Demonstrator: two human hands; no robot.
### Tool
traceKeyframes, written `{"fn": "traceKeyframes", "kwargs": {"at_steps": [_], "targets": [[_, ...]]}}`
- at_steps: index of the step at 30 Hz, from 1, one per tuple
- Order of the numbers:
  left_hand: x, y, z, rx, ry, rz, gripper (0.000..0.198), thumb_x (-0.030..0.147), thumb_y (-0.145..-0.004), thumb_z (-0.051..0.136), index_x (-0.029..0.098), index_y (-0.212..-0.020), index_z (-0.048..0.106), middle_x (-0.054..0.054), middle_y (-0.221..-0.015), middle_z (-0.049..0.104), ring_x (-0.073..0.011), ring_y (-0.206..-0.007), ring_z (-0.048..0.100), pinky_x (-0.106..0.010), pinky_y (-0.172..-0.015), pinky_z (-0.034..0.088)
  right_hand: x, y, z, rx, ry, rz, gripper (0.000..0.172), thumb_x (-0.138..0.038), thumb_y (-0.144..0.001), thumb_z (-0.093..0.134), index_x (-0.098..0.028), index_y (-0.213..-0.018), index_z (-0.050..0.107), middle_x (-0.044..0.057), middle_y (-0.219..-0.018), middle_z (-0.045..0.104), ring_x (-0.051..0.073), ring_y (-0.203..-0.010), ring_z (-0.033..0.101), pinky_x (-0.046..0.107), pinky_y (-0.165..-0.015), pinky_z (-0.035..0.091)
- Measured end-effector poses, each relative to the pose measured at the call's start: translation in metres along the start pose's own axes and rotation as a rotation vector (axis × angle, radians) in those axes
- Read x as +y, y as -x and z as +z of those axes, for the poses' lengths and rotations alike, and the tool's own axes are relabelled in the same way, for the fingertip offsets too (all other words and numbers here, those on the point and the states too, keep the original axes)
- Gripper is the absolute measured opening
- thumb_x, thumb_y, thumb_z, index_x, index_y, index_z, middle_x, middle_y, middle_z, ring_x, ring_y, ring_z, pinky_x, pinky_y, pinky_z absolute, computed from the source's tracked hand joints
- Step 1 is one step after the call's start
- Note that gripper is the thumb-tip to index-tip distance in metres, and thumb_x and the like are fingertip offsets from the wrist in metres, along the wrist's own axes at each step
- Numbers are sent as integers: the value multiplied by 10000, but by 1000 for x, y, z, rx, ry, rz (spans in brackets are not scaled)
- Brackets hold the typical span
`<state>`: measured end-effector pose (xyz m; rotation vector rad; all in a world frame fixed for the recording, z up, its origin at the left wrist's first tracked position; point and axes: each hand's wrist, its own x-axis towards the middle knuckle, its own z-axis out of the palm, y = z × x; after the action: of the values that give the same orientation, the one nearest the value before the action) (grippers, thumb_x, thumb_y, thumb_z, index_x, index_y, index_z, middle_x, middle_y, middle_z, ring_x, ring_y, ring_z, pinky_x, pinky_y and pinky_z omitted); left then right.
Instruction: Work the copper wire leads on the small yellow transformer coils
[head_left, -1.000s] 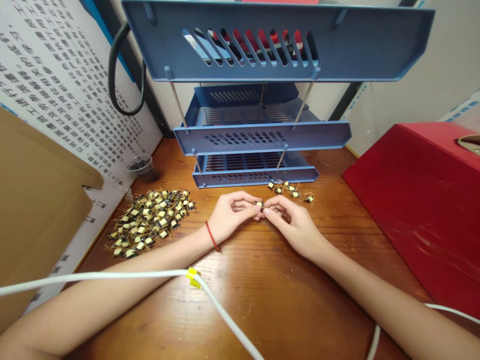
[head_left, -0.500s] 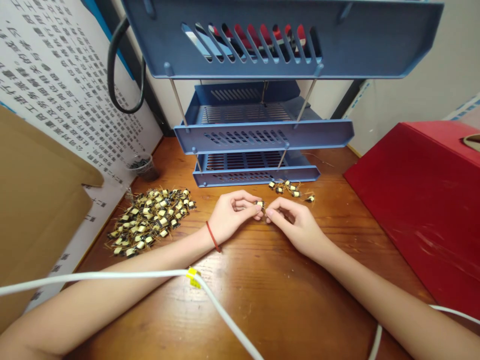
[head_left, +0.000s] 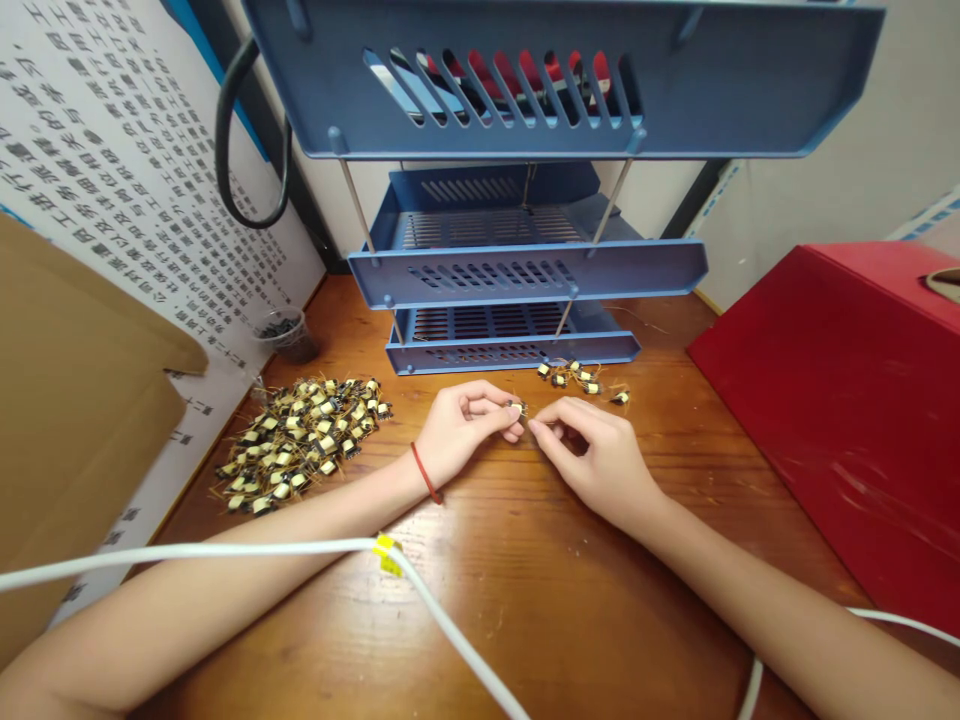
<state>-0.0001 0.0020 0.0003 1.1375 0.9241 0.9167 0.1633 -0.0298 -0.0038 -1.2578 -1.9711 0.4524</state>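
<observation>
My left hand [head_left: 466, 425] pinches a small transformer [head_left: 517, 409] between thumb and fingers, its pale yellow wrapping and black base showing at the fingertips. Just to the right, my right hand [head_left: 592, 450] has thumb and forefinger pressed together beside the part's wire-lead side. Whatever sits in that pinch is too fine to make out. A large pile of similar transformers [head_left: 300, 440] with copper-coloured leads lies left of my left hand. Beyond my right hand, a smaller group of transformers [head_left: 574, 376] rests on the wooden table [head_left: 480, 620], with a single transformer [head_left: 620, 398] apart from it.
A blue tiered tray rack [head_left: 525, 270] stands at the back. Behind the pile is a clear cup [head_left: 286, 335] of dark bits. A red box [head_left: 832, 400] flanks the right, cardboard [head_left: 82, 420] the left. A white cable [head_left: 450, 625] crosses in front, over my left forearm.
My right hand has shifted slightly, its wrist turning and its fingertips drawing closer together beside the transformer. My left hand keeps the transformer in nearly the same place.
</observation>
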Motion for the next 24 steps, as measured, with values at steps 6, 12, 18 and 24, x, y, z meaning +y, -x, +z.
{"fn": "traceKeyframes", "kwargs": {"at_steps": [6,12,18,24], "targets": [[0,0,1,-3,-1,3,233,277,-632,721,101,-719,595,-25,-569,652,-109,-522,598,-242,-615,487,-1,3,-1,196,78,-151,92,-178,-814,561,-214,-783,641,38,-753,673,167,-721,593,309,-689,460],[0,1,1,-14,-9,23,248,303,-631,723,103,-706,596,-22,-561,641,-113,-530,595,-252,-620,491,-3,6,-1,129,129,-244,134,-170,-820,548,-232,-797,665,35,-749,664,160,-689,565,311,-667,449],[0,0,1,-13,-16,21,224,284,-644,715,105,-714,599,-21,-566,643,-112,-536,595,-245,-616,487,-1,6,-2,119,165,-272,146,-168,-818,543,-235,-778,666,36,-732,654,162,-675,549,311,-651,444],[0,1,1,-7,-16,10,197,248,-654,707,99,-725,601,-19,-571,647,-102,-531,593,-233,-618,481,-5,4,-2,155,41,-167,129,-185,-819,535,-213,-728,623,41,-710,608,166,-681,540,311,-648,434]]}}
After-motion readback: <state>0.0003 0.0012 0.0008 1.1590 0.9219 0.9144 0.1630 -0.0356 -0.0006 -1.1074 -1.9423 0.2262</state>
